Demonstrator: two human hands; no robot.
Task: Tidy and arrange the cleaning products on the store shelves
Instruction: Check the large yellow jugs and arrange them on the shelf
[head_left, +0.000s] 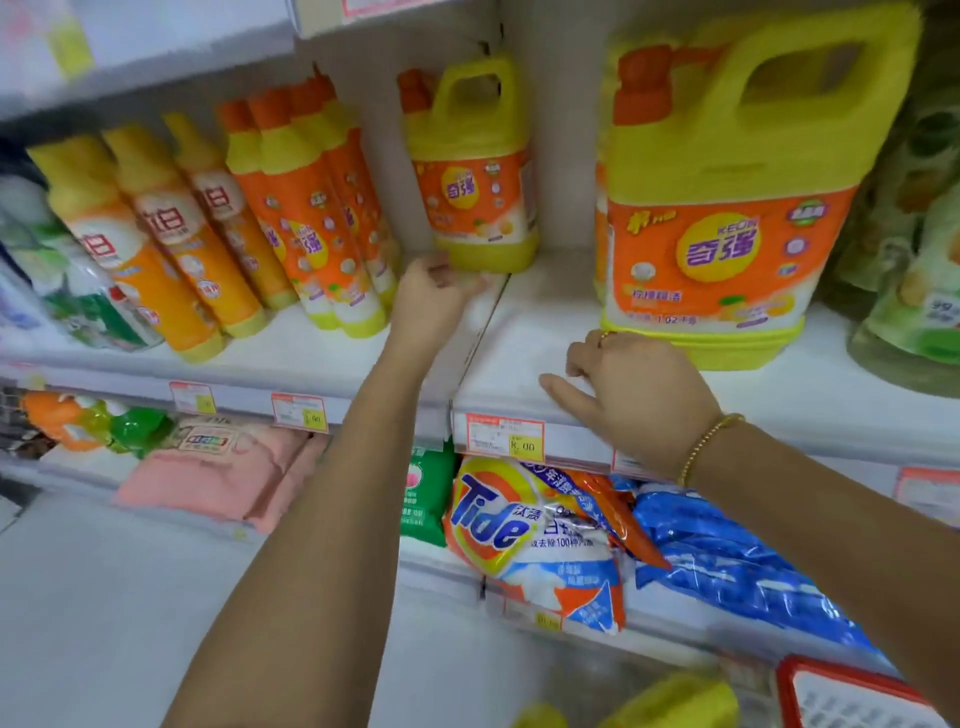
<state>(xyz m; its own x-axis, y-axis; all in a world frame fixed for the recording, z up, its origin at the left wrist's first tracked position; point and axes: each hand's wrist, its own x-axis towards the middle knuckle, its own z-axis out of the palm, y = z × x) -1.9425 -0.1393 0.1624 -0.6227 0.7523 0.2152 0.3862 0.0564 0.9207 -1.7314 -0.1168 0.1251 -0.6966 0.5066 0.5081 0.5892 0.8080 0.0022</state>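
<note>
The left hand (436, 291) reaches with a released grip, its fingers stretched to the foot of the small jug (475, 171), which stands on the shelf (530, 332) just beyond them, while the right hand (636, 387), grip also released and holding nothing, rests on the shelf just before the big jug (727, 208).

A: Bright, even light is washing over everything; the white shelf (540, 322) is nearly bleaching out.
B: The whole view is smearing softly, and the left hand (434, 296) is blurring at its fingers.
A: Bottles (156, 234) at the shelf's left end are leaning with lens distortion; glare is flashing off the blue bags (727, 545).
</note>
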